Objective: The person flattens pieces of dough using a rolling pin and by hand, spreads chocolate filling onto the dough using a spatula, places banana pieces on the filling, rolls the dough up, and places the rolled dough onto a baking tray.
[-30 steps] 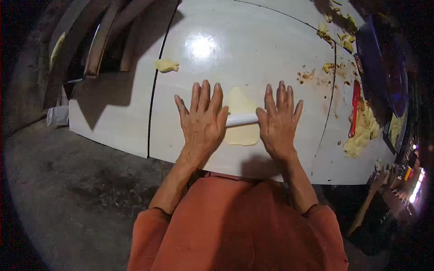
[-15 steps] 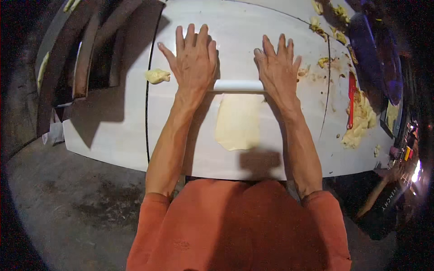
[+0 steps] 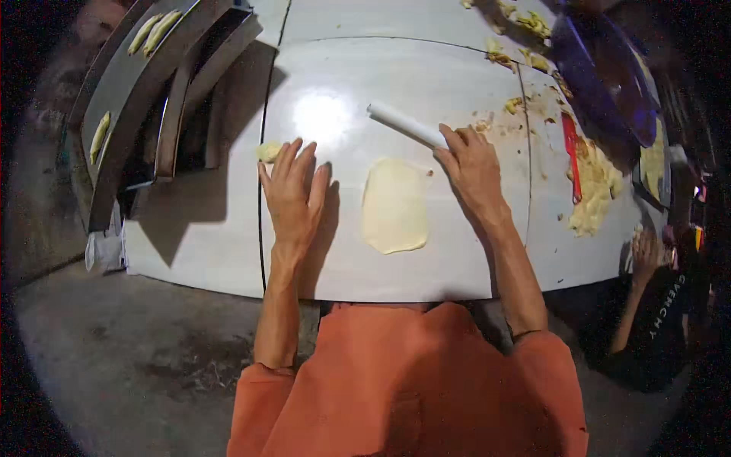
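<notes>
A flat, rounded sheet of rolled dough (image 3: 395,207) lies on the white tabletop in front of me. Beyond it, a white rolling pin (image 3: 403,124) points away at a slant to the left. My right hand (image 3: 474,166) has its fingers on the pin's near right end, which they partly hide. At the left, my left hand (image 3: 293,196) has its fingers apart, and the fingertips overlap a small lump of dough (image 3: 267,151). I cannot tell whether they touch it.
Metal trays (image 3: 126,99) with thin dough rolls (image 3: 154,34) stand at left. To the right are a red-handled tool (image 3: 571,156), a yellowish mass (image 3: 598,194) and a dark blue basin (image 3: 605,76). Another person's hand (image 3: 644,247) rests at the table's right edge.
My left hand has come off the rolling pin and back toward the dough lump. The pin has swung from crosswise to slanted, with my right hand at its end. The view has shifted.
</notes>
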A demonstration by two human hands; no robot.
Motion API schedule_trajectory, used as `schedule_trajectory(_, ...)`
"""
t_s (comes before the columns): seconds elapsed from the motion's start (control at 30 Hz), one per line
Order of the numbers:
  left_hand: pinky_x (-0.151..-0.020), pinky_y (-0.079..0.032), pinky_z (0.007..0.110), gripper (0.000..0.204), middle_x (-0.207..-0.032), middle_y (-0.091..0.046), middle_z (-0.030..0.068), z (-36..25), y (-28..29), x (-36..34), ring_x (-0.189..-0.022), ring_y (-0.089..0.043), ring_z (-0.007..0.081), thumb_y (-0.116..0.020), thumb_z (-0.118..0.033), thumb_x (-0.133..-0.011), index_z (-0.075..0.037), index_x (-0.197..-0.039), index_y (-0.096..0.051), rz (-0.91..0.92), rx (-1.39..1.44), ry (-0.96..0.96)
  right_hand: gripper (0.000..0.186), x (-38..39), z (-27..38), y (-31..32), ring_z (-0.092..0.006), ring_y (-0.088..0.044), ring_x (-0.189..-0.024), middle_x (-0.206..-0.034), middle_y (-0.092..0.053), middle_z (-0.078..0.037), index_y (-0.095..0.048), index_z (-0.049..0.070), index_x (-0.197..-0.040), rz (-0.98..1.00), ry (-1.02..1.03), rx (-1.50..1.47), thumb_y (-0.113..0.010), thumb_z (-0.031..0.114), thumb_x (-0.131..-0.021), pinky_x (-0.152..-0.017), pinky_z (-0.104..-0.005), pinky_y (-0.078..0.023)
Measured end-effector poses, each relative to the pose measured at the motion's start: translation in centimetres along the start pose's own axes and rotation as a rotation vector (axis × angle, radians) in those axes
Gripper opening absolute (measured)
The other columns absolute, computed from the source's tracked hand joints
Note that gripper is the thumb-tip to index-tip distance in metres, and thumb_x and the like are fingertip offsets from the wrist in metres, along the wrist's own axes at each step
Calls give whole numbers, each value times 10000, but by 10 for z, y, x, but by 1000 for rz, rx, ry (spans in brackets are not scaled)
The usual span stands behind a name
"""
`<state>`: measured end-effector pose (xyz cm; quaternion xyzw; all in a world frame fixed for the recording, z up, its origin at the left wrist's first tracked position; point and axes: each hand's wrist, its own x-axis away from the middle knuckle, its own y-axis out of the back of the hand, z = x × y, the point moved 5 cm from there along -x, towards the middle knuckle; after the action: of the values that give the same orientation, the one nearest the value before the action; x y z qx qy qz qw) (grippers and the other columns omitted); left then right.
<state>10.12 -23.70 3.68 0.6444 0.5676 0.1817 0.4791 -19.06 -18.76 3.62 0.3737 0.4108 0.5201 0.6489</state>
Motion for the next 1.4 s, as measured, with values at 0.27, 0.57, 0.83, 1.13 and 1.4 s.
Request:
schedule_trajectory(0.27,-1221,-145,628,302,-1393,-637,129,-29,-4,34,-1390,-512,340,-686,-203,-967,-109,-1252,-715,86,49,-1,279,98,-42,41,-320,-649,-1054,-1130,-695,-141,-725,38,-1140,-296,-280,-270,-753,184,-905,-931,-419,-509)
schedule_trajectory(0.57,-1190,-288,594,248,-1284,-690,123,-102,-15,34,-1218,-642,313,-697,-114,-944,-80,-1188,-724,145,126,-82,415,273,-241,120,-268,-682,-1013,-1133,-704,-165,-698,-35,-1174,-767,-992,-119,-662,346,-1014,-898,-378,-537)
schedule_trajectory(0.83,-1150,-340,572,267,-1205,-716,87,-249,-94,22,-1131,-676,267,-755,-110,-889,-105,-1154,-722,317,284,-407,567,222,-322,127,-332,-654,-1095,-1214,-660,-203,-628,-57,-1286,-401,-908,237,-662,411,-967,-958,-426,-510)
schedule_trajectory(1.13,-1166,-359,582,370,-1323,-661,76,-385,-181,-4,-1257,-610,272,-679,-152,-920,-169,-1289,-660,638,343,-768,475,244,-321,121,-160,-642,-843,-1000,-700,-153,-536,-55,-1292,-712,-975,-944,-674,119,-872,-756,-311,-532)
schedule_trajectory(1.4,-1146,-338,623,438,-1451,-548,66,-488,-299,2,-1406,-450,312,-625,-204,-909,-315,-1331,-652,532,139,-1242,522,224,-347,112,-260,-739,-898,-1010,-745,-219,-680,-18,-1234,-119,-1137,-390,-694,394,-915,-694,-374,-589)
